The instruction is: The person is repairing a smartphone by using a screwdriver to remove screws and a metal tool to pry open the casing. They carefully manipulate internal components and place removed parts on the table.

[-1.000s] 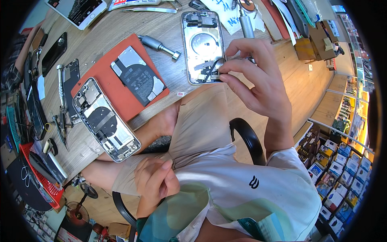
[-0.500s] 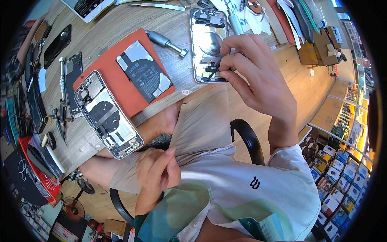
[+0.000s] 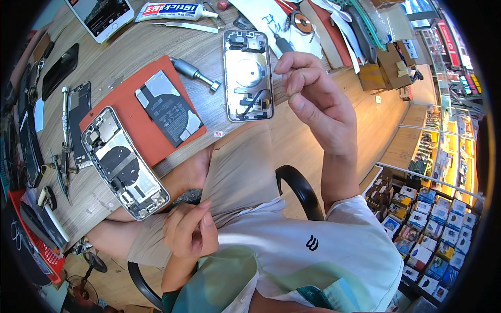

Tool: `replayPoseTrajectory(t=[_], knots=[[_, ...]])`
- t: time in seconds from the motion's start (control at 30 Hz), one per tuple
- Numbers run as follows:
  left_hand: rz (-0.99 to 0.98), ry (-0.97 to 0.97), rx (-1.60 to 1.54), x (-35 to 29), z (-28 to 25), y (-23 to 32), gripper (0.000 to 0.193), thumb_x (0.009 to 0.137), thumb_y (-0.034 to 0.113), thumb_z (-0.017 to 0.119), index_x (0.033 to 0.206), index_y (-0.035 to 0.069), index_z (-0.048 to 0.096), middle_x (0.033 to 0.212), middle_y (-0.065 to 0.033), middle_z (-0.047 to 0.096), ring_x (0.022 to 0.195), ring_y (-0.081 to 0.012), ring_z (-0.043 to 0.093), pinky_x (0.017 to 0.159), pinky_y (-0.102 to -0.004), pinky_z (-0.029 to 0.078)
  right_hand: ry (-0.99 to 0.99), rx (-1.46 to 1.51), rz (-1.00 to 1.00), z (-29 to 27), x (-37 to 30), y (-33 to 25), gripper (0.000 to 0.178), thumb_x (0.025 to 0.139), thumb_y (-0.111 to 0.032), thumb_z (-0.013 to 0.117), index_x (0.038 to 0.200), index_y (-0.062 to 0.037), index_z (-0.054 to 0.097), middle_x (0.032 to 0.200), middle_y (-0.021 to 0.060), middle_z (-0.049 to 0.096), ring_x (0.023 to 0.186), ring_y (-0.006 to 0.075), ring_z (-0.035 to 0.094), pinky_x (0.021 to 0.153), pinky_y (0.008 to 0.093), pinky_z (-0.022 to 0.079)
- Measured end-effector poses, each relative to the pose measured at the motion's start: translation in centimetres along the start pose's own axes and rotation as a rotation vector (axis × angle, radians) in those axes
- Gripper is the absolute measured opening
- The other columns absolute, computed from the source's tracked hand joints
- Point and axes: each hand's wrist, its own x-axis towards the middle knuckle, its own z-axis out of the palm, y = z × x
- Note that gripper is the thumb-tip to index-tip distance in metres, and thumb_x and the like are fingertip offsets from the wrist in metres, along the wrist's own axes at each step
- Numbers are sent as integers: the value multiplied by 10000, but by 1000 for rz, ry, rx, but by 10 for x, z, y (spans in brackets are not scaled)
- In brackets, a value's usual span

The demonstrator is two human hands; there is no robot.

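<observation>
My right hand [image 3: 326, 112] is raised just right of an opened phone housing [image 3: 249, 107], apart from it. Its fingers are curled, with the thumb tip close to a fingertip; anything between them is too small to make out. Low in front of my shirt, my left hand [image 3: 190, 229] has thumb and finger pinched together, and what they hold, if anything, is hidden. A second opened phone housing [image 3: 151, 193] lies tilted over the table's near edge, close above that hand. Between the two housings a black phone battery [image 3: 169, 112] rests on an orange-red mat [image 3: 151, 152].
A grey screwdriver-like tool [image 3: 195, 73] lies beside the mat. Behind are tweezers [image 3: 188, 26], a glue tube [image 3: 175, 11], a lit phone [image 3: 102, 18] and a copper-coloured spool [image 3: 301, 22]. At left lie a dark panel [image 3: 79, 120] and a black phone [image 3: 60, 70]. A chair arm [image 3: 300, 190] curves beside me.
My right hand has come away from the far phone housing, uncovering its right edge. My left hand keeps its pinch. The whole view has shifted, so the table things sit lower and more left.
</observation>
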Motion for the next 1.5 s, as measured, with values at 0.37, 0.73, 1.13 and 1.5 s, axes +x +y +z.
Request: replayPoseTrajectory(t=[0.37,0.73,1.13,1.5], knots=[[-108,-132,-75,1,-9,9,224,962,-16,689,1178,-77,703,959,-197,784,701,-227,679,642,-314,546,-5,87,-54,12,3,4,145,1053,-144,704,1150,-51,649,1456,187,531,1175,209,540,1083,398,426],[-332,-51,-490,32,-4,37,278,892,-121,770,1166,-75,765,842,-89,733,585,-103,551,520,-248,437,-75,96,-93,27,11,-3,131,1029,-63,718,1145,-38,662,1425,160,555,1330,244,512,1153,393,382],[-327,-165,-463,8,-48,25,257,872,13,797,1125,-19,829,901,-119,782,618,-148,615,556,-279,489,-64,-904,-112,27,4,3,113,1019,12,708,1129,0,685,1353,161,616,1238,317,602,1029,391,514],[-223,217,-294,14,-79,5,216,884,16,748,1076,-66,800,768,-100,694,588,-141,570,539,-274,420,-83,-940,-167,27,10,1,143,1009,50,709,1143,3,693,1323,167,632,1209,295,624,932,351,572]])
